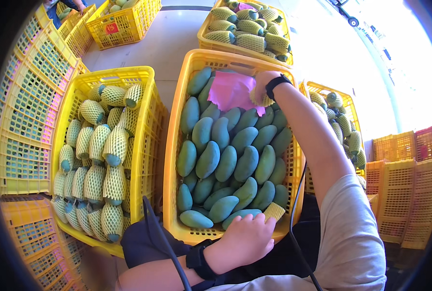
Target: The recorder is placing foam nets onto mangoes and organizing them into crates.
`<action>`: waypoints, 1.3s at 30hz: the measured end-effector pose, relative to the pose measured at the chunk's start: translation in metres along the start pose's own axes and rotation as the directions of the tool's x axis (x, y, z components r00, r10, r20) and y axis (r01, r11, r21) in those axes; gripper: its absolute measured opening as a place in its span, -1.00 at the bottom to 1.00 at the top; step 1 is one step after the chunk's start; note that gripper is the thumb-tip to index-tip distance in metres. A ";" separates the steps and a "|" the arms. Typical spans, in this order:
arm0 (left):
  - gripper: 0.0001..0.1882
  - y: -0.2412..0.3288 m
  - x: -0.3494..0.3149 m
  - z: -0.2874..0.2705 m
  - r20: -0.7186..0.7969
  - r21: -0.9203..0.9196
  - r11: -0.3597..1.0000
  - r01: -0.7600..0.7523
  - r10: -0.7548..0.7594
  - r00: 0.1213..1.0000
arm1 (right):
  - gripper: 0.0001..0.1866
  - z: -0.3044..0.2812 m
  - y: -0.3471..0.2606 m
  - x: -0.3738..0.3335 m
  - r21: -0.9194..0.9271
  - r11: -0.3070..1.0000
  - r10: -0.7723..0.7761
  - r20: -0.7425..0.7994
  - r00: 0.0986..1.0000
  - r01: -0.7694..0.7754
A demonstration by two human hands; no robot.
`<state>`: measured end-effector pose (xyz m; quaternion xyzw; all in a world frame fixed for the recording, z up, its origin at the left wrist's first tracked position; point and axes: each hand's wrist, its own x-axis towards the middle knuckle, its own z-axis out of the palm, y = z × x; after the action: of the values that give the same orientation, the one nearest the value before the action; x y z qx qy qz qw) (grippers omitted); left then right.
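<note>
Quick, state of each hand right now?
Left hand: curled by a yellow foam net; whether it grips cannot be told.
Right hand: at another foam net beside pink paper; fingers mostly hidden, open or closed cannot be told.

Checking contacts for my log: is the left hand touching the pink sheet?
Apart: in the head view, rows of green fruit separate the left hand, low in the picture, from the pink sheet.

Pale floor [177,29], crossed by a dark stripe [184,8], beyond and left of the right grip [265,86]. A yellow crate [136,26] stands on it, far left; the central crate's [191,235] base, below that grip, is hidden.
</note>
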<state>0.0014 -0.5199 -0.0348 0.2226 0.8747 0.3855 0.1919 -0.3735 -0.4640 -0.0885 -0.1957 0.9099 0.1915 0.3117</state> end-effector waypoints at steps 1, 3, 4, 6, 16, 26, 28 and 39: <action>-0.66 0.000 0.001 0.000 0.005 0.003 1.000 0.003 -0.003 1.000 | -0.64 0.004 -0.005 0.002 -0.067 0.996 0.059 0.060 0.996 -0.055; -0.67 -0.001 0.001 0.000 0.042 -0.006 1.000 0.022 -0.021 0.999 | -0.67 0.010 -0.014 0.004 -0.068 0.998 0.016 0.055 0.998 -0.013; -0.67 -0.002 0.002 0.000 0.021 0.004 1.000 0.019 -0.019 1.000 | -0.63 0.014 -0.020 0.005 -0.154 0.985 0.084 0.077 0.993 -0.071; -0.67 -0.003 0.004 0.001 0.056 0.003 1.000 0.024 -0.024 0.998 | -0.65 0.018 -0.026 0.004 -0.226 0.966 0.142 0.069 0.988 -0.123; -0.61 -0.018 0.024 0.003 0.119 0.074 0.993 0.094 -0.102 0.988 | -0.25 0.035 -0.001 -0.002 0.131 0.979 0.177 -0.146 0.973 -0.158; -0.61 -0.013 0.022 0.017 0.191 0.084 0.996 0.041 -0.056 0.980 | -0.58 0.042 0.005 -0.007 0.136 0.978 0.150 0.073 0.986 -0.159; -0.61 -0.014 0.023 0.017 0.183 0.085 0.996 0.028 -0.043 0.982 | -0.58 0.043 0.001 -0.010 0.131 0.978 0.161 0.035 0.986 -0.164; -0.65 -0.012 0.022 0.026 0.162 0.199 0.979 -0.037 0.005 0.987 | -0.28 0.055 0.008 -0.041 0.361 0.926 0.159 -0.104 0.982 -0.111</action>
<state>-0.0067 -0.5001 -0.0640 0.2804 0.8885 0.2779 0.2340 -0.3205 -0.4223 -0.1005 -0.0854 0.9593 0.0326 0.2672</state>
